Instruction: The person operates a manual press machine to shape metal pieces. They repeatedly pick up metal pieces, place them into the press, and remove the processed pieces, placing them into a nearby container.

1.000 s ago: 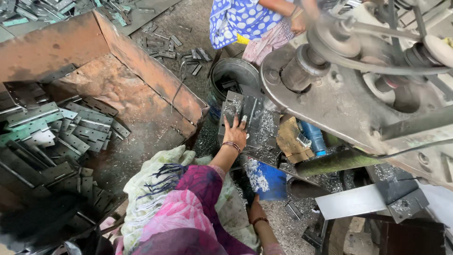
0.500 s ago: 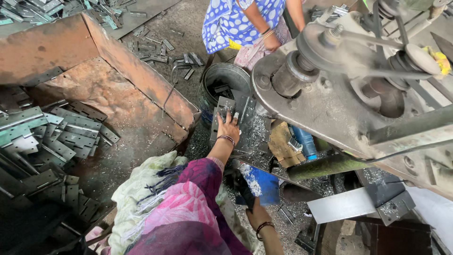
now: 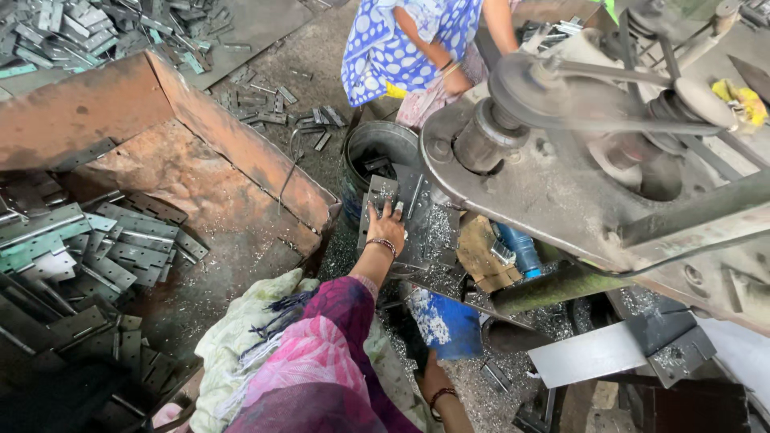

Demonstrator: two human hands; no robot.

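Left hand at frame centre, fingers spread flat on grey metal plates beside the steel bucket. Right hand low, bottom centre, grip impossible to tell.

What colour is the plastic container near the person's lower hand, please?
Blue container, speckled with metal filings; the head view shows it.

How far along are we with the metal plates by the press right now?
Done: some plates lie in the round metal bucket. In hand: the left hand presses on a grey plate on the sloped tray; the right hand is low, its grasp hidden. Left: a large stack of plates in the rusty bin.
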